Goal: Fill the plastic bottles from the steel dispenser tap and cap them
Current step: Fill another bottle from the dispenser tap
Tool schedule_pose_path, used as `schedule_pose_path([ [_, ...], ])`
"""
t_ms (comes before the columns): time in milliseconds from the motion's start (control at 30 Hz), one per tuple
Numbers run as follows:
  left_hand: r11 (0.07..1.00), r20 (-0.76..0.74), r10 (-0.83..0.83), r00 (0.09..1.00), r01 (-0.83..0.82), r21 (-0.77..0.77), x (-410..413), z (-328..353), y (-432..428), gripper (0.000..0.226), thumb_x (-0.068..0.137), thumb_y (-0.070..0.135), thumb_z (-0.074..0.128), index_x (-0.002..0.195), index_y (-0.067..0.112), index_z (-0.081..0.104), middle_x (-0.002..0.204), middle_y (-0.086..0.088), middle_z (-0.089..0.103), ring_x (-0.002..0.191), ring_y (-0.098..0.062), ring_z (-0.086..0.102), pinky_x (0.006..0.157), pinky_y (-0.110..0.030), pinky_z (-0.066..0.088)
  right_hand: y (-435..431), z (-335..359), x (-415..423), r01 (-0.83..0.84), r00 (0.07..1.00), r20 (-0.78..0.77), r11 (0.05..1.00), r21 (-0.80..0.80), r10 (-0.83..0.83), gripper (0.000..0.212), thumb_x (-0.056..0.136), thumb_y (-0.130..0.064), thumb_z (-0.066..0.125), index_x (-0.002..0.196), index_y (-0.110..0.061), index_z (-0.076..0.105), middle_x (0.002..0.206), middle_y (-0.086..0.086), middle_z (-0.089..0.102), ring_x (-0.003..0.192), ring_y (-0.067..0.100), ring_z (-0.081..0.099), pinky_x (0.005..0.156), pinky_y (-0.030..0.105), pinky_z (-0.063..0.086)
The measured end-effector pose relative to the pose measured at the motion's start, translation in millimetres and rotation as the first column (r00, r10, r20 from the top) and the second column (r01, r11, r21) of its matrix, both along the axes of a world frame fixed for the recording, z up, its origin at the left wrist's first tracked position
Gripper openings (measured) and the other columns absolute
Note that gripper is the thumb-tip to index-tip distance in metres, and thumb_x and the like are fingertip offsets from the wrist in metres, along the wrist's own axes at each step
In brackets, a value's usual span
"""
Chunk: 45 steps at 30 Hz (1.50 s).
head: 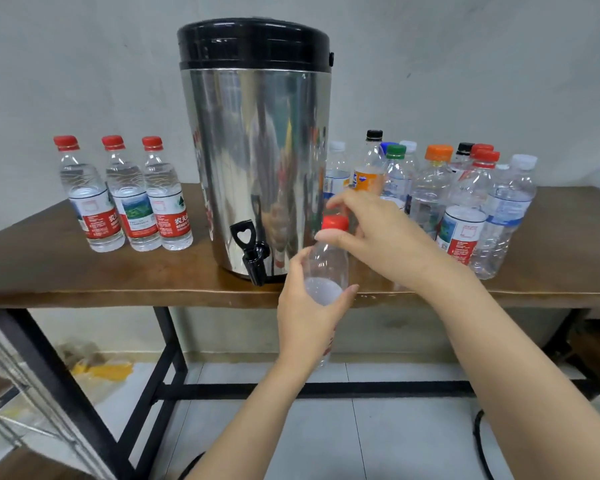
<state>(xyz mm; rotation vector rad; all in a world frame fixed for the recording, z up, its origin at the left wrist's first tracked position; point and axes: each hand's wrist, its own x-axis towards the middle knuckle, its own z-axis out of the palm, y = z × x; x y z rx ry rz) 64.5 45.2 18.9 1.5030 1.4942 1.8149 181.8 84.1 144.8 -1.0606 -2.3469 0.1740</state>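
Left hand [309, 317]: fingers wrapped round clear bottle [327, 268], at 4 o'clock of dispenser tap [253, 259]. Right hand [392, 240]: fingers curled, pinching its red cap [335, 222].

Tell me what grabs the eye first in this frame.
The tall steel dispenser with its black lid dominates the middle of the wooden table, its black tap over the front edge. Just right of the tap, the left hand grips a clear bottle while the right hand pinches its red cap. Three red-capped bottles stand left of the dispenser; a crowd of mixed-cap bottles stands right.
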Motion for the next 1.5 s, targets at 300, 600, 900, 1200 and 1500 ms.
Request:
schedule_pose_path([
  [300,0.993,0.017,0.003,1.000,-0.001,-0.115,-21,-35,-26,0.073,0.070,0.021,0.088,0.128,0.040,0.049,0.122,0.028,0.059,0.118,0.007,0.052,0.092,-0.006,0.038,5,-25,-15,-0.138,0.982,0.110,0.981,-0.133,0.153,0.024,0.087,-0.033,0.073,0.102,-0.015,0.069,0.090,-0.002,0.058,0.075,0.006,0.050,0.069,0.022,0.038],
  [600,0.926,0.149,0.011,0.989,0.046,-0.375,-47,-70,-32,0.069,0.066,0.026,0.090,0.122,0.044,0.053,0.116,0.019,0.064,0.109,-0.007,0.062,0.096,-0.034,0.053,32,-56,-11,-0.175,0.984,-0.072,0.960,-0.217,0.163,0.027,0.089,-0.008,0.070,0.115,-0.016,0.068,0.102,-0.004,0.058,0.091,0.013,0.053,0.079,0.008,0.037],
  [900,0.893,0.178,0.208,0.962,-0.112,-0.436,-72,-81,-29,0.074,0.069,0.028,0.089,0.131,0.035,0.050,0.126,0.006,0.058,0.117,-0.018,0.056,0.099,-0.045,0.051,79,-128,-17,0.262,0.963,0.126,0.940,-0.219,-0.239,0.036,0.096,-0.019,0.062,0.132,-0.019,0.059,0.120,0.014,0.054,0.116,0.035,0.050,0.096,0.042,0.044],
  [1200,0.920,0.180,0.186,0.966,-0.106,-0.378,-76,-69,-22,0.072,0.071,0.025,0.088,0.125,0.044,0.046,0.124,0.012,0.056,0.118,-0.015,0.054,0.099,-0.042,0.051,82,-132,-22,0.302,0.952,0.110,0.932,-0.203,-0.285,0.033,0.094,-0.026,0.065,0.127,-0.020,0.059,0.119,0.008,0.060,0.112,0.029,0.052,0.088,0.042,0.049],
  [1500,0.937,0.182,0.196,0.963,-0.130,-0.324,-76,-68,-24,0.075,0.069,0.020,0.088,0.128,0.041,0.048,0.115,0.027,0.057,0.113,-0.006,0.056,0.101,-0.040,0.050,44,-77,-49,0.116,0.977,-0.187,0.991,0.071,-0.101,0.030,0.094,-0.032,0.063,0.123,-0.024,0.063,0.112,-0.004,0.062,0.092,0.015,0.059,0.081,0.039,0.052],
])
